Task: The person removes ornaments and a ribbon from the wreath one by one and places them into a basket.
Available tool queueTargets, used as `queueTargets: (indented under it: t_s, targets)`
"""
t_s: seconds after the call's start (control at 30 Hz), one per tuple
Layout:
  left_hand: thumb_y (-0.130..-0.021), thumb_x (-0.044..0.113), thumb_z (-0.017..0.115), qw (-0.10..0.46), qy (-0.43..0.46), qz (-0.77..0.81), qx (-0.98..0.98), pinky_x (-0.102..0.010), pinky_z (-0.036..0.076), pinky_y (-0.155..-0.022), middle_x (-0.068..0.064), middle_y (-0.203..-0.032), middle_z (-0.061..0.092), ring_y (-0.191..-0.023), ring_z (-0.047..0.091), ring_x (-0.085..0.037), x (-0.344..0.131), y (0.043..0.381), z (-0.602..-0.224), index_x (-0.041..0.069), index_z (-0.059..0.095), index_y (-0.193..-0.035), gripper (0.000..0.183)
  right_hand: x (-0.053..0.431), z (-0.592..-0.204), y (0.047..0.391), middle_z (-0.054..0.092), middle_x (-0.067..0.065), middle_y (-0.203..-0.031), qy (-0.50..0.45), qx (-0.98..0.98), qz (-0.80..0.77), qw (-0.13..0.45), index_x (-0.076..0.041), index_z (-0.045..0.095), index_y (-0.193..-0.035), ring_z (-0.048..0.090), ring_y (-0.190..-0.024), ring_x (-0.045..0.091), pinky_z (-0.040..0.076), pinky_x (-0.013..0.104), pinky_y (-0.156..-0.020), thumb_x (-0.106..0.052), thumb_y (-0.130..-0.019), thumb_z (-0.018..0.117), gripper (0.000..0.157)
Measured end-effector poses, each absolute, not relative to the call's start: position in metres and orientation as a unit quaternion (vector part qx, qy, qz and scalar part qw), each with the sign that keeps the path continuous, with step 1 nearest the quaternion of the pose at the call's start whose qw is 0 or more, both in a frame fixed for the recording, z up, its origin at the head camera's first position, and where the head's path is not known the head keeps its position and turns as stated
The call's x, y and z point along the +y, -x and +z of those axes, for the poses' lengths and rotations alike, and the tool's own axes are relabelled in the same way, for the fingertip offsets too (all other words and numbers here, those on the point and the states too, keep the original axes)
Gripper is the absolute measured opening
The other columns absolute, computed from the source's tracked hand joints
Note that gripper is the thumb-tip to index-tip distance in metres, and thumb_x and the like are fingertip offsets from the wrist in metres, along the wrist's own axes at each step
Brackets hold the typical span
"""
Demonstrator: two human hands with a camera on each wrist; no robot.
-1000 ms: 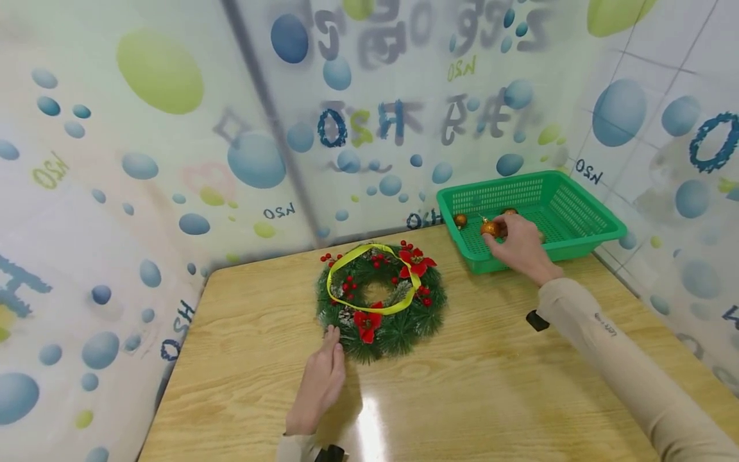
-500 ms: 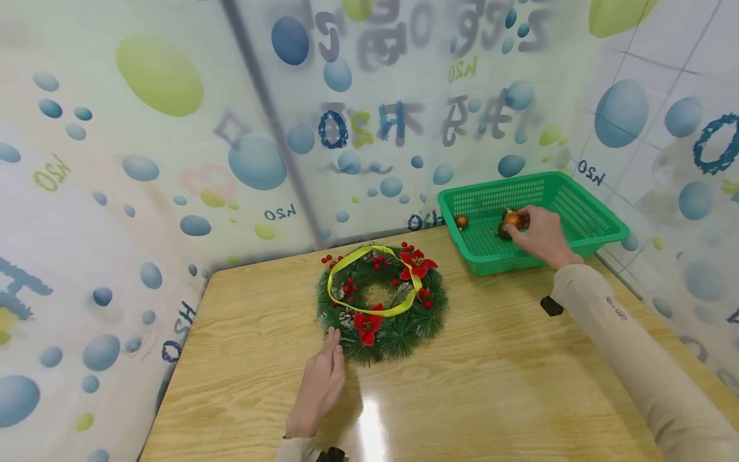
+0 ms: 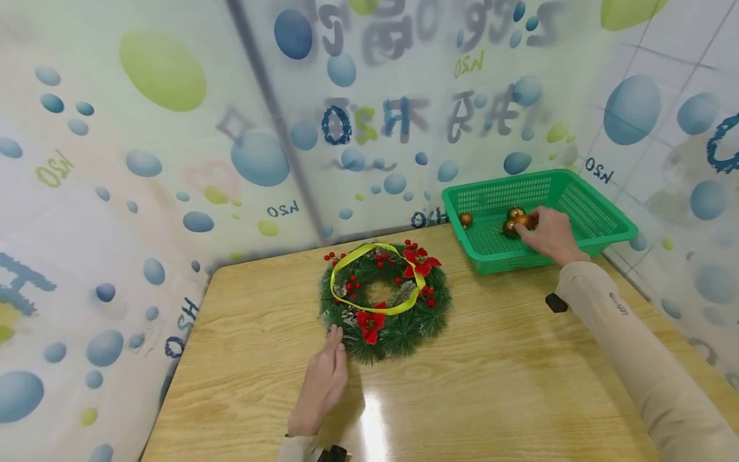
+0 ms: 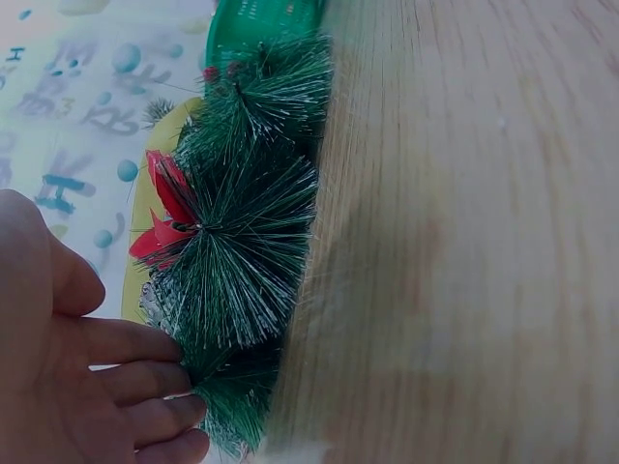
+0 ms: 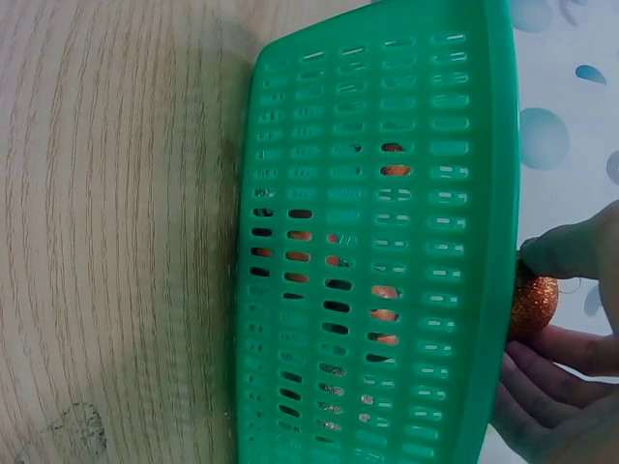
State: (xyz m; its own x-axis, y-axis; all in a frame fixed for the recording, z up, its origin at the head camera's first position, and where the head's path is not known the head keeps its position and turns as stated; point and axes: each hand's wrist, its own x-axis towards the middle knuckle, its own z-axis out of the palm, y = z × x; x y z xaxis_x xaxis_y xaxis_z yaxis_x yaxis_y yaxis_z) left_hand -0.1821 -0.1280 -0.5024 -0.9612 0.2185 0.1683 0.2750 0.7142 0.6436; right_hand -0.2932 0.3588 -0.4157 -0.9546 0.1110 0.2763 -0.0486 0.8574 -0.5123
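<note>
Between thumb and fingers, my right hand [image 3: 551,235] pinches an orange glitter Christmas ball [image 5: 537,302] over the green basket [image 3: 600,221]. Close by in the basket lie brownish-gold balls [image 3: 509,229], partly hidden by the held one. Another orange ball [image 3: 466,219] sits alone at the basket's left end. On the table, a green pine wreath [image 3: 426,324] carries red flowers [image 3: 370,326], berries and a loop of yellow ribbon [image 3: 398,309]. My left hand [image 3: 321,384], its fingers extended, touches the wreath's near left edge; the left wrist view shows the fingertips [image 4: 179,449] against the needles.
The wooden table [image 3: 248,359] meets a patterned wall covering [image 3: 369,173] at the back and sides. Standing at the back right corner, the basket has raised slotted walls. The wreath lies to its left, near the table's middle.
My right hand has moved rightward inside the basket with the orange ball, then lowered it beside the brownish-gold balls. The left hand stays at the wreath. The view has shifted slightly.
</note>
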Motion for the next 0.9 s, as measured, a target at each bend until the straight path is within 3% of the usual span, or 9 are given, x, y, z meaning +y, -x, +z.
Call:
queueTargets:
  t_s: [0.3,0.57,0.9]
  targets:
    - [-0.11,0.014,0.034,0.044,0.135,-0.355,-0.924,-0.054,0.034,-0.121,-0.03,-0.156,0.036,-0.145,0.038,-0.043,-0.127,0.181,-0.502,-0.013,0.04,-0.148,0.046,0.365,-0.417,0.298,0.062,0.036,-0.103,0.02,-0.953,0.265,0.145,0.019,0.058,-0.116,0.062,-0.084,0.044,0.054,0.057,-0.069,-0.028,-0.1,0.057,0.049]
    - [-0.11,0.014,0.034,0.04,0.133,-0.359,-0.923,-0.055,0.034,-0.121,-0.029,-0.157,0.035,-0.145,0.038,-0.044,-0.126,0.18,-0.501,-0.012,0.04,-0.148,0.047,0.364,-0.415,0.295,0.06,0.041,-0.112,0.029,-0.955,0.257,0.147,0.021,0.057,-0.12,0.061,-0.097,0.052,0.053,0.064,-0.08,-0.025,-0.101,0.057,0.05]
    - [-0.11,0.013,0.035,0.043,0.135,-0.358,-0.923,-0.055,0.035,-0.121,-0.03,-0.157,0.035,-0.145,0.038,-0.044,-0.126,0.181,-0.502,-0.013,0.04,-0.148,0.046,0.345,-0.408,0.289,0.063,0.04,-0.113,0.013,-0.95,0.268,0.159,0.019,0.058,-0.122,0.063,-0.102,0.049,0.054,0.063,-0.085,-0.022,-0.1,0.055,0.047]
